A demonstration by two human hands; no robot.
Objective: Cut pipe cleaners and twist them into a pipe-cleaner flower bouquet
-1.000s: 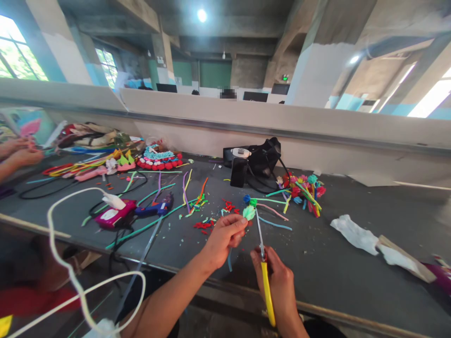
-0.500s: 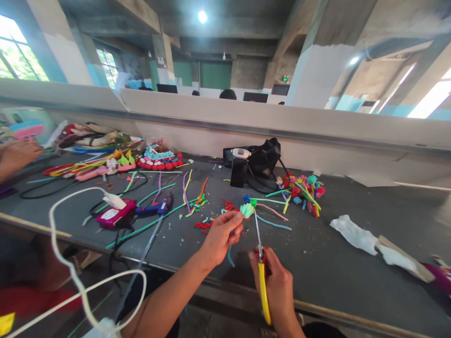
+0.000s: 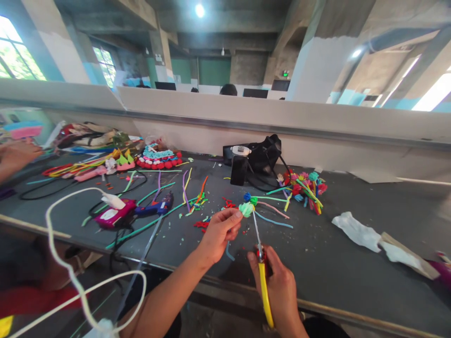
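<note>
Our left hand (image 3: pixel 220 232) pinches one pale green flower (image 3: pixel 245 209) over the table (image 3: pixel 334 274); our right hand (image 3: pixel 281 284), apart, grips one yellow-handled tool (image 3: pixel 263 284), tip just beside it. Beyond, we see one blue flower (image 3: pixel 247 197), one green flower (image 3: pixel 253 200), one phone (image 3: pixel 239 170); leftward, one glue gun (image 3: pixel 154 208).

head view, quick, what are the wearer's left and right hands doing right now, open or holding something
Left hand: closed, pinching a mint-green flower-like piece.
Right hand: closed around yellow-handled scissors.
</note>
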